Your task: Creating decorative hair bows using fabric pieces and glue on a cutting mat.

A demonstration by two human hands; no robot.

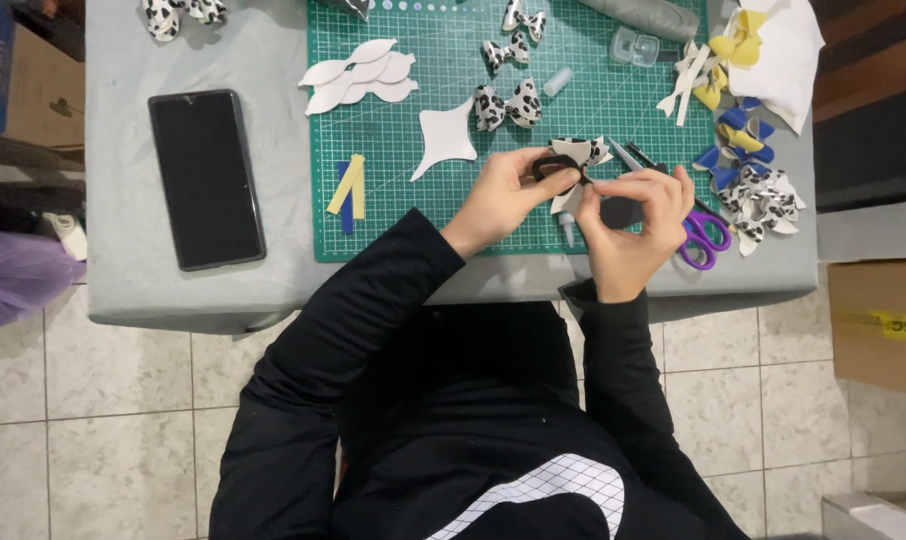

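Bow [573,158] pinched by both hands' fingers [558,180] near green mat's [413,230] front edge

- A grey worktop [123,280] stands on a pale tiled floor [103,420]
- A green cutting mat [393,215] lies on the worktop's middle, marked with a grid
- A black phone [206,178] lies face up on the bare grey part, left of the mat
- White petal-shaped cutouts [361,75] and one white four-pointed cutout [443,138] rest on the mat
- Thin yellow and blue strips [348,187] lie below the petals
- Black-and-white spotted bows [508,105] sit near the mat's upper middle
- Purple-handled scissors [706,237] lie at the mat's right edge
- Yellow and blue bows [738,135] lie piled at the right end, beside a white cloth [788,60]
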